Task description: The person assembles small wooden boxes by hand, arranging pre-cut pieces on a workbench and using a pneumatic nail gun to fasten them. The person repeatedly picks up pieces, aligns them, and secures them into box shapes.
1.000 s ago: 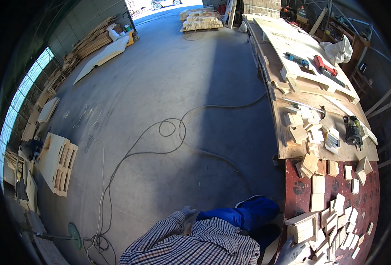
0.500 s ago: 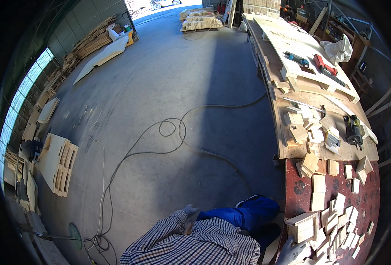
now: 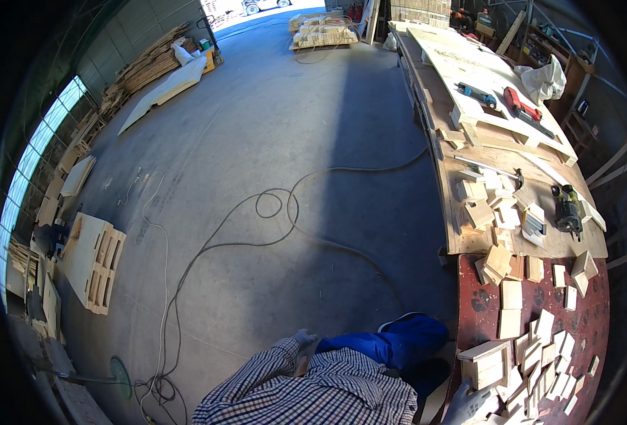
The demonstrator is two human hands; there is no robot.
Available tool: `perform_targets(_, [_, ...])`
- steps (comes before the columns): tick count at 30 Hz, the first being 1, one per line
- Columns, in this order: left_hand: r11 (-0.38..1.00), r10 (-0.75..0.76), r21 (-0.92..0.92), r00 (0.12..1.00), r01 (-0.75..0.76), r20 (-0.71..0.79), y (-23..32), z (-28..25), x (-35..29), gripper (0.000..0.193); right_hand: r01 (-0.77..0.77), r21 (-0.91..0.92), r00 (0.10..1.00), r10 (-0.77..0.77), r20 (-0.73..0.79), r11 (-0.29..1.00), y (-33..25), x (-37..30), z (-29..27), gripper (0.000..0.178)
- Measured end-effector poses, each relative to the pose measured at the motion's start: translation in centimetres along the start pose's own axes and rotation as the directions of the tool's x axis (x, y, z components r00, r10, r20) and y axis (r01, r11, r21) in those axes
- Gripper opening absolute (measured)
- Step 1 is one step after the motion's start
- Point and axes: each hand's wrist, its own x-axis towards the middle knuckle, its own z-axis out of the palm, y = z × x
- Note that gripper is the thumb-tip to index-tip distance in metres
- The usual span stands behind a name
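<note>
My left hand (image 3: 304,338), in a grey glove, rests by my blue-trousered leg at the lower middle. Its fingers are stretched out, and I see nothing in them. A narrow tan patch (image 3: 301,366) shows between that arm and my checked shirt; what it is I cannot tell. At the lower right my gloved right hand (image 3: 469,404) lies at the edge of the dark red board (image 3: 480,322), fingers apart. Just beyond its fingertips sits a boxy wooden block (image 3: 485,363), apparently touched by them. Many loose pale wood blocks (image 3: 536,365) lie beside this hand.
A long workbench (image 3: 437,184) at right bears a claw hammer (image 3: 501,168), a red nail gun (image 3: 520,105), a blue power tool (image 3: 478,94) and a dark-green tool (image 3: 567,211). Hoses (image 3: 256,246) loop across the floor. A pallet (image 3: 99,265) stands at left.
</note>
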Motion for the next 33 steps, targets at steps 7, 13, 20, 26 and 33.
perform_targets(7, [1.000, 0.002, -0.027, 1.000, -0.002, -0.001, -0.4, 0.2, 0.1, 0.067, -0.028, 0.020, 0.999, 0.027, 0.031, 0.999, -0.3, -0.2, 0.4, 0.092])
perform_targets(13, [1.000, -0.002, -0.011, 1.000, 0.002, 0.000, 0.1, 0.3, 1.0, 0.068, -0.058, 0.018, 0.995, 0.057, 0.078, 0.998, 0.0, -0.5, 0.0, 0.091])
perform_targets(20, [0.999, 0.003, 0.040, 1.000, -0.003, 0.000, -0.6, -0.4, 0.7, 0.071, 0.003, -0.032, 1.000, -0.003, 0.005, 0.999, -0.2, -0.3, 0.4, 0.089])
perform_targets(26, [0.991, -0.096, -0.087, 0.988, 0.107, 0.117, 4.7, -2.7, -4.2, 0.090, 0.050, -0.140, 0.995, -0.061, -0.081, 0.989, 0.9, -1.5, 2.4, 0.089])
perform_targets(33, [0.997, -0.079, -0.012, 0.992, 0.081, 0.096, 3.2, -2.4, -2.2, 0.093, -0.356, 0.324, 0.903, 0.235, 0.359, 0.876, -0.5, 1.1, 0.0, 0.079])
